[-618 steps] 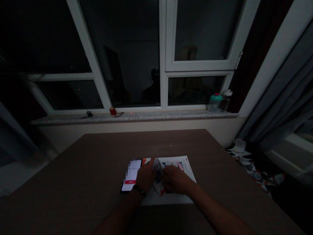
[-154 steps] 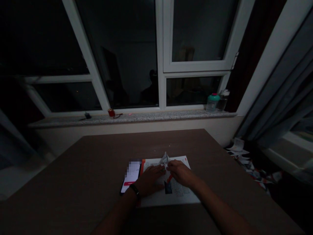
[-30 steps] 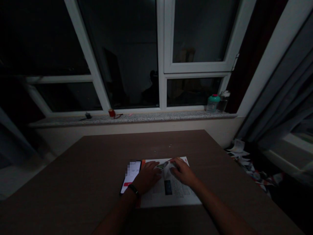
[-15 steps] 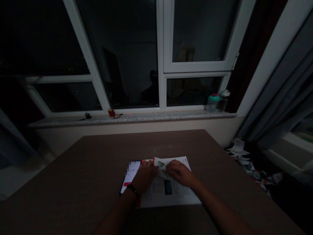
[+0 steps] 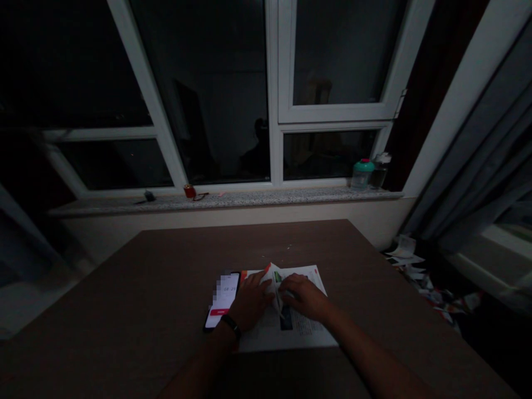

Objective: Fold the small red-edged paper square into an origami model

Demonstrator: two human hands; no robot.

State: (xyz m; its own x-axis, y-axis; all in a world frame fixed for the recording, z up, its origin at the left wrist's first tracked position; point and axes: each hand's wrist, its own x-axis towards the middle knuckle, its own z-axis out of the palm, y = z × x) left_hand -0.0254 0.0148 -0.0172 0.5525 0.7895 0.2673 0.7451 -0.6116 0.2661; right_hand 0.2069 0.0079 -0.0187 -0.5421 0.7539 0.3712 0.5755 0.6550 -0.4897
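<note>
A printed sheet (image 5: 286, 341), white with an orange-red left edge, lies on the dark table; I cannot tell if it is loose or part of a magazine. Above it a piece of printed paper (image 5: 276, 276) stands up, bent into a fold with a pointed top. My left hand (image 5: 251, 303) is closed on the left side of this folded paper, a dark band at its wrist. From the right, my right hand (image 5: 305, 296) grips the same paper with bent fingers. Both sets of fingertips are partly hidden. Left of the hands lies a lit phone (image 5: 222, 302), close to my left wrist.
Small white scraps (image 5: 290, 246) lie beyond the sheet on the table (image 5: 166, 288). A granite sill (image 5: 257, 198) under the window bears a teal-lidded bottle (image 5: 361, 174), a clear bottle (image 5: 379, 172) and a red item (image 5: 189, 192). Crumpled papers (image 5: 419, 277) are heaped at right.
The folded paper has risen more upright, its tip shifting up and to the right. My left hand has turned and moved slightly right. My right hand has come slightly closer to it.
</note>
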